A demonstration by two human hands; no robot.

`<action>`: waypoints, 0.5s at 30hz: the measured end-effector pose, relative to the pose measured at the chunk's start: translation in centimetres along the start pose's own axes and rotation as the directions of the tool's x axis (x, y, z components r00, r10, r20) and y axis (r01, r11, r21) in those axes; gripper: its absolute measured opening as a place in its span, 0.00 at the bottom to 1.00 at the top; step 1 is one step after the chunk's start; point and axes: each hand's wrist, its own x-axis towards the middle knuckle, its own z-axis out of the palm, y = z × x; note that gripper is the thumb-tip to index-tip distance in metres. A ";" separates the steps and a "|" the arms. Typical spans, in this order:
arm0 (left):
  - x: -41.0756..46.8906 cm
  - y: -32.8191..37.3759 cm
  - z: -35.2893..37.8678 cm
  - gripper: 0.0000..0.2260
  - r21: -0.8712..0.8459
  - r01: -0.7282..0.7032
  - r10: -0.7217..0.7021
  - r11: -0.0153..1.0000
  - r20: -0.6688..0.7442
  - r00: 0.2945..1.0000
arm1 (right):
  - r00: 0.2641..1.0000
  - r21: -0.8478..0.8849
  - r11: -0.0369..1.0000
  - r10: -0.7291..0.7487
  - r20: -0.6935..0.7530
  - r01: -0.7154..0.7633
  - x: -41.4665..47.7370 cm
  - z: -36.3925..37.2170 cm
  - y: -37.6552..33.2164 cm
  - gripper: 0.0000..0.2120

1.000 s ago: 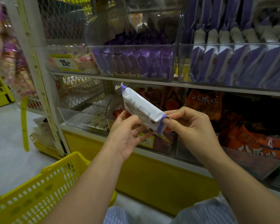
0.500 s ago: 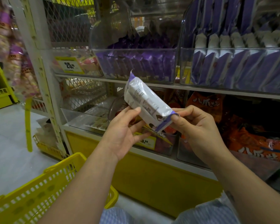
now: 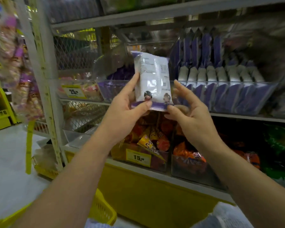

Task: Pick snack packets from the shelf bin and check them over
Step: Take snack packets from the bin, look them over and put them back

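Observation:
A white snack packet (image 3: pixel 152 81) with purple ends and small cartoon figures stands upright in front of the shelf. My left hand (image 3: pixel 127 109) grips its lower left edge, thumb on the purple strip. My right hand (image 3: pixel 187 111) pinches its lower right corner between thumb and a finger, the other fingers spread. Behind it on the middle shelf is a clear bin (image 3: pixel 237 97) of matching purple-and-white packets standing in rows, and a second clear bin (image 3: pixel 110 89) with purple packets to the left.
Below are bins of orange and red snack bags (image 3: pixel 155 139) with a yellow 15 price tag (image 3: pixel 138 157). A yellow basket (image 3: pixel 102 211) hangs at my lower left. A white shelf post (image 3: pixel 46 89) and hanging bags (image 3: pixel 15 63) stand at the left.
The packet has been raised and turned from slanted to upright, its printed back facing me. My view has tilted up toward the middle shelf. Both hands now hold its bottom edge.

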 end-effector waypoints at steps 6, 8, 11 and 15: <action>5.1 5.4 1.5 0.18 0.419 -0.188 0.238 0.888 -0.070 0.969 | 0.981 -0.531 0.827 -0.187 0.052 0.186 4.0 -2.5 -3.2 0.25; 7.0 6.4 1.9 0.11 0.545 -0.240 0.319 0.804 -0.054 0.946 | 0.985 -0.584 0.794 -0.152 0.079 0.169 5.5 -3.2 -3.8 0.22; 9.7 7.4 2.2 0.11 0.753 -0.258 0.345 0.606 0.043 0.938 | 0.990 -0.655 0.745 -0.049 0.136 0.127 7.8 -4.4 -4.1 0.22; 12.4 8.0 2.9 0.13 0.881 -0.236 0.229 0.409 0.151 0.962 | 0.973 -0.779 0.620 0.109 0.205 0.095 10.6 -5.9 -3.7 0.26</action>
